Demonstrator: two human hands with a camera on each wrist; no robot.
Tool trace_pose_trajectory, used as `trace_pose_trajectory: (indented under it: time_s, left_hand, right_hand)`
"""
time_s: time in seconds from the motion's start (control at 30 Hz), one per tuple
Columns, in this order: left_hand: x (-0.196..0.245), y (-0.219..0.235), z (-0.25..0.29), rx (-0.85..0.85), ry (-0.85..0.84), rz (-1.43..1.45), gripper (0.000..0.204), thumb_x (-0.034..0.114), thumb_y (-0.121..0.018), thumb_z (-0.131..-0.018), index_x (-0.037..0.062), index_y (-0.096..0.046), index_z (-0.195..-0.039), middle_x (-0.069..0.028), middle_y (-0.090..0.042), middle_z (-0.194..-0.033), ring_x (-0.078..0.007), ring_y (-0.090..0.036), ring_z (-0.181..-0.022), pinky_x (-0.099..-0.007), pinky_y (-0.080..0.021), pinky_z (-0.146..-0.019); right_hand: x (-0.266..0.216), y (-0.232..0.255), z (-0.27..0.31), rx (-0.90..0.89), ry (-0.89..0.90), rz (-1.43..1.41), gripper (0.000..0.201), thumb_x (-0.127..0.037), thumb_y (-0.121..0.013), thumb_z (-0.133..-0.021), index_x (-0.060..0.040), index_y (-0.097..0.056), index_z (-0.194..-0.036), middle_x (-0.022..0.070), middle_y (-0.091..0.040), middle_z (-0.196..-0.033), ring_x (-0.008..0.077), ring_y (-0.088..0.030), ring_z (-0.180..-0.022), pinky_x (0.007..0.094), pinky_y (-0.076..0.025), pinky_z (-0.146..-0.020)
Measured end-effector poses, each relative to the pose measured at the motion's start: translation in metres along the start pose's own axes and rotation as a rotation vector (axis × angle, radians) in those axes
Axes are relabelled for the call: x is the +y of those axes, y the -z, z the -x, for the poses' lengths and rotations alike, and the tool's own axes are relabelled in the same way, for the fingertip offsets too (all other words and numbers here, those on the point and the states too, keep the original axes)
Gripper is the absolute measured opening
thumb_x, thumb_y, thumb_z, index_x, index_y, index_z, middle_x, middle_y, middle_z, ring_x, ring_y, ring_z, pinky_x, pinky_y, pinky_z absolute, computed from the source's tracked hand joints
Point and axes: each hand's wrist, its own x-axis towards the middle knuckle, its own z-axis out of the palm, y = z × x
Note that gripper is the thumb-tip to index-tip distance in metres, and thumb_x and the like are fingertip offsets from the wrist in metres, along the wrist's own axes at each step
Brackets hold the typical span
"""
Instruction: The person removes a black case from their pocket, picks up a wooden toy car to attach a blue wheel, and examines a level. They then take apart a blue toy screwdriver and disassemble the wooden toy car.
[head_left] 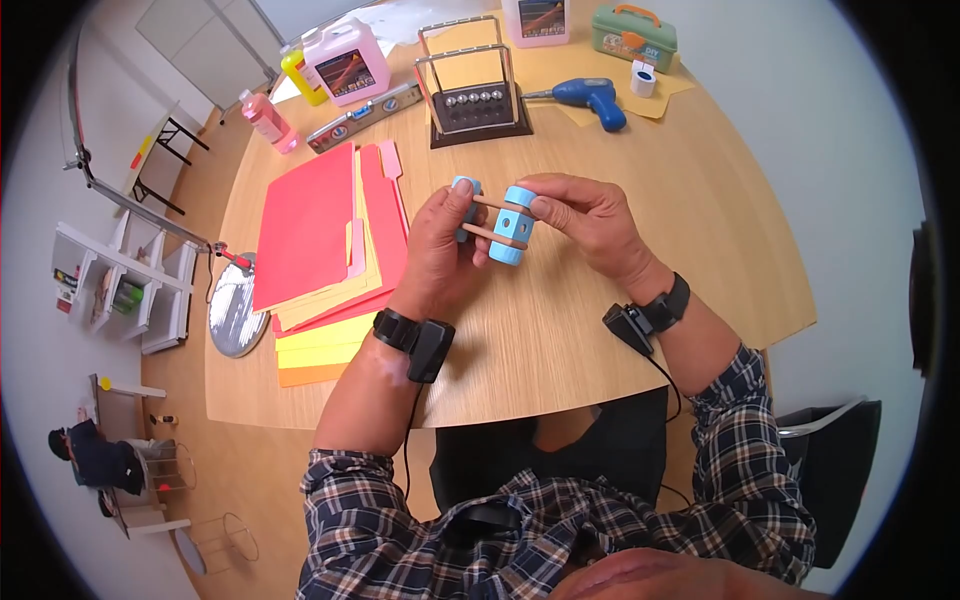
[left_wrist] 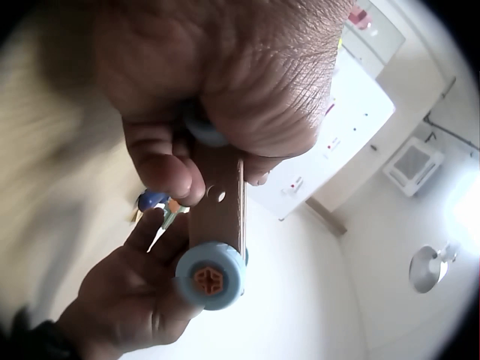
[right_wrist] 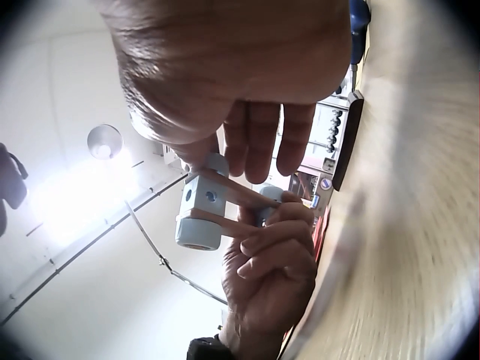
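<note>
A small toy assembly of light-blue blocks (head_left: 512, 224) joined by two flat wooden strips (head_left: 481, 233) is held over the table. My left hand (head_left: 437, 238) grips its left end, thumb on top of the blue piece there. At the other end, my right hand (head_left: 597, 222) pinches the round blue cap (head_left: 520, 196) between thumb and forefinger. The left wrist view shows a wooden strip (left_wrist: 212, 196) with a hole, and an orange cross-slotted fastener (left_wrist: 208, 280) set in a blue cap. In the right wrist view, the blue block (right_wrist: 204, 196) has round holes in its sides.
Red and yellow folders (head_left: 310, 215) lie left of my hands. Behind stand a Newton's cradle (head_left: 480, 120), a spirit level (head_left: 365, 115) and pink jugs (head_left: 345, 60). A blue power drill (head_left: 590, 97), a tape roll (head_left: 643, 78) and a green toolbox (head_left: 635, 40) are back right.
</note>
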Motion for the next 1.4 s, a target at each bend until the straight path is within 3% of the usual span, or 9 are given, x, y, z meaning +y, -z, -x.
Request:
trace_pose_trajectory:
  time_s: [0.33, 0.67, 0.83, 0.97, 1.17, 1.23, 1.4]
  left_hand:
    - [0.013, -0.007, 0.005, 0.121, -0.221, -0.281, 0.034, 0.037, -0.073, -0.108, 0.0060, -0.060, -0.113, -0.0014, -0.059, -0.082, -0.0130, -0.062, -0.054, -0.0272, -0.047, -0.044]
    - [0.013, -0.017, 0.013, 0.182, -0.400, -0.512, 0.034, 0.031, -0.075, -0.107, 0.0040, -0.058, -0.117, -0.0024, -0.061, -0.084, -0.0110, -0.061, -0.055, -0.0257, -0.049, -0.045]
    - [0.002, -0.014, 0.009, 0.206, -0.598, -0.725, 0.034, 0.029, -0.074, -0.108, 0.0025, -0.056, -0.120, -0.0029, -0.062, -0.083, -0.0108, -0.063, -0.058, -0.0251, -0.049, -0.047]
    - [0.005, -0.011, 0.006, 0.205, -0.410, -0.529, 0.033, 0.028, -0.072, -0.109, 0.0030, -0.055, -0.122, -0.0035, -0.062, -0.085, -0.0114, -0.062, -0.059, -0.0257, -0.050, -0.048]
    - [0.000, -0.003, 0.003, 0.181, -0.352, -0.446, 0.032, 0.028, -0.070, -0.110, 0.0054, -0.054, -0.125, -0.0049, -0.063, -0.088, -0.0161, -0.067, -0.073, -0.0329, -0.056, -0.064]
    - [-0.003, -0.001, 0.004, 0.125, -0.352, -0.410, 0.033, 0.028, -0.068, -0.110, 0.0059, -0.053, -0.129, -0.0067, -0.065, -0.096, -0.0178, -0.069, -0.087, -0.0360, -0.057, -0.078]
    - [-0.009, 0.002, 0.003, 0.024, -0.341, -0.415, 0.036, 0.026, -0.068, -0.110, 0.0066, -0.051, -0.136, -0.0064, -0.064, -0.115, -0.0185, -0.067, -0.104, -0.0375, -0.056, -0.096]
  right_hand:
    - [0.004, 0.004, -0.001, 0.000, 0.013, -0.042, 0.021, -0.005, -0.079, -0.101, 0.0019, -0.080, -0.121, 0.0092, -0.080, -0.120, 0.0145, -0.074, -0.110, 0.0296, -0.059, -0.102]
    - [0.012, 0.006, -0.003, 0.022, -0.085, -0.049, 0.018, -0.006, -0.082, -0.099, 0.0014, -0.080, -0.115, 0.0091, -0.080, -0.119, 0.0130, -0.073, -0.109, 0.0298, -0.058, -0.100]
    - [0.019, 0.005, -0.003, 0.064, -0.117, -0.021, 0.016, -0.007, -0.083, -0.098, 0.0003, -0.081, -0.112, 0.0069, -0.080, -0.115, 0.0112, -0.072, -0.104, 0.0284, -0.058, -0.096]
    - [0.011, 0.006, -0.004, 0.056, -0.135, 0.062, 0.018, -0.013, -0.081, -0.102, 0.0003, -0.080, -0.115, 0.0047, -0.079, -0.113, 0.0097, -0.071, -0.103, 0.0286, -0.057, -0.094]
    - [0.015, 0.023, -0.012, 0.152, -0.141, 0.083, 0.032, -0.025, -0.073, -0.109, 0.0014, -0.078, -0.125, 0.0025, -0.078, -0.116, 0.0098, -0.069, -0.106, 0.0282, -0.056, -0.094]
    - [0.013, 0.028, -0.013, 0.142, -0.222, 0.037, 0.035, -0.025, -0.073, -0.109, 0.0014, -0.075, -0.132, 0.0038, -0.077, -0.121, 0.0107, -0.069, -0.109, 0.0280, -0.056, -0.096]
    - [0.020, 0.017, -0.010, 0.089, -0.129, 0.055, 0.042, -0.020, -0.074, -0.108, 0.0017, -0.068, -0.143, 0.0053, -0.076, -0.122, 0.0116, -0.070, -0.111, 0.0285, -0.057, -0.099]
